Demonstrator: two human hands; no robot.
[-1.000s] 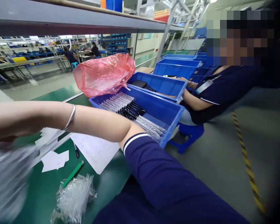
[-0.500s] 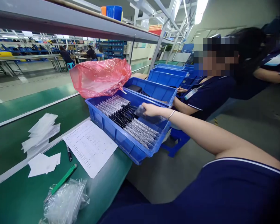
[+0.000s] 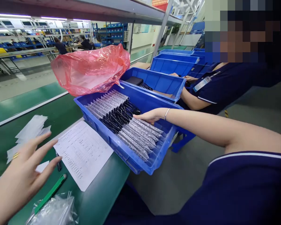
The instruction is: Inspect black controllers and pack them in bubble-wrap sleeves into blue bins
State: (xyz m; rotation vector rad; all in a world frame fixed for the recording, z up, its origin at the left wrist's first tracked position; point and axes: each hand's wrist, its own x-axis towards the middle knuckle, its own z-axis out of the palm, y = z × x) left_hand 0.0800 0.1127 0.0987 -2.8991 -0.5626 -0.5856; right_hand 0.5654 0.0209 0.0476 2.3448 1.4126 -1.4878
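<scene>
My right hand [image 3: 150, 115] is inside a blue bin [image 3: 103, 129], closed on the rearmost of the near row of bubble-wrapped packets [image 3: 140, 131]. The thumb rests along the packet's top edge, and the fingers are hidden behind it. A second row of bubble-wrapped packets [image 3: 107, 103] stands on edge at the bin's left. Black cables [image 3: 121, 114] lie bunched between the two rows. My left hand [image 3: 25, 172] hovers over the table with its fingers spread, holding nothing. Beyond its fingertips lies a printed sheet [image 3: 84, 153].
A pink plastic bag [image 3: 91, 70] sits against the bin's far side. Thin white sheets [image 3: 32, 128], a green cutter [image 3: 50, 193] and clear plastic bags [image 3: 56, 211] lie on the table. A co-worker's arm [image 3: 192, 100] reaches over another blue bin [image 3: 164, 82].
My right hand has lowered a bubble-wrapped packet into place behind the near row. My left hand has come in from the left edge. The view has shifted closer to the bin.
</scene>
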